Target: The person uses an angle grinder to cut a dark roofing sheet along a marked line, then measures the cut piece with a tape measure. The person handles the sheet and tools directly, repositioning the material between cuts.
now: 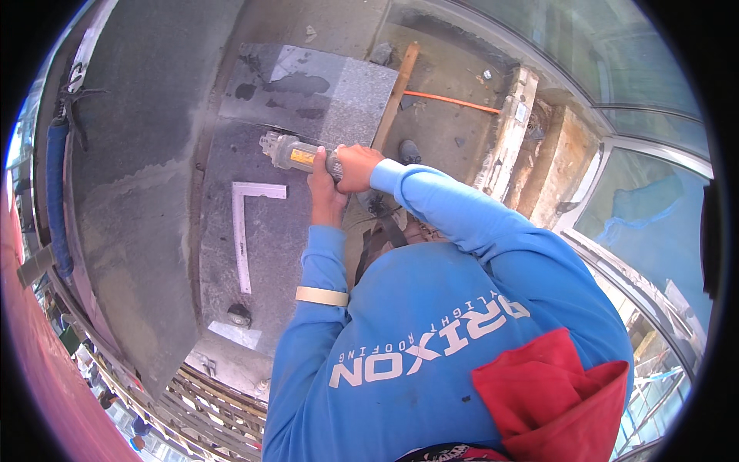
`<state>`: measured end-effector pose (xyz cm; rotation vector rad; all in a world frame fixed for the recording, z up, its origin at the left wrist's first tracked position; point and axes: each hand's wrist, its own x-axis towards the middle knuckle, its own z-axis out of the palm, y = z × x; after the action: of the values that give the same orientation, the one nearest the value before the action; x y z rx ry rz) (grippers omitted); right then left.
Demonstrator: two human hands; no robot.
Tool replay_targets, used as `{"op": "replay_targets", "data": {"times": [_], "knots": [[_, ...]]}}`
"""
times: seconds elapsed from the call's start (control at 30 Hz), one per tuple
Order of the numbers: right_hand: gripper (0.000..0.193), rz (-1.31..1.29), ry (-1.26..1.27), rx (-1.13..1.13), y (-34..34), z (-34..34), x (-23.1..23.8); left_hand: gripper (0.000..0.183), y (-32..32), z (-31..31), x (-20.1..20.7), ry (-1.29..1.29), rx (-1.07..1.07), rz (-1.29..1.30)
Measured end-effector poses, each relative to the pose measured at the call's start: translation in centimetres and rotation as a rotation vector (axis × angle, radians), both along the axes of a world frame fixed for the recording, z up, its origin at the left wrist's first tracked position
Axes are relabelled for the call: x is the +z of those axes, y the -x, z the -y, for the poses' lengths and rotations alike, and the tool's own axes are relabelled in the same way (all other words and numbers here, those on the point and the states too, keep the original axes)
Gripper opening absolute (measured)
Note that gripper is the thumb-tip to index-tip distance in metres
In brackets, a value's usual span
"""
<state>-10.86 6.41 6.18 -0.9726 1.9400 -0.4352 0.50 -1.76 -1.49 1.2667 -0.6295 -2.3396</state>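
Both of my hands grip an angle grinder with a grey metal head and a yellow band on its body. My left hand wraps it from below. My right hand closes over its rear end. The grinder's head sits over a dark grey stone slab, close to the seam with a lighter, wet-stained slab beyond it. A steel L-shaped square lies flat on the dark slab, left of my hands. My sleeves are blue, and a pale band circles the left one.
A wooden stick lies along the lighter slab's right edge, with an orange cord beyond it. A small dark lump rests near the slab's near end. A blue hose runs along the far left. Glass panels stand at right.
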Motion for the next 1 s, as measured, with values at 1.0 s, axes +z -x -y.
{"op": "replay_targets", "data": {"times": [1.0], "knots": [[0.061,-0.012,-0.007,-0.009,0.1,-0.6,0.2,0.046,0.1,-1.0,0.2,-0.011,0.001,0.004]]}}
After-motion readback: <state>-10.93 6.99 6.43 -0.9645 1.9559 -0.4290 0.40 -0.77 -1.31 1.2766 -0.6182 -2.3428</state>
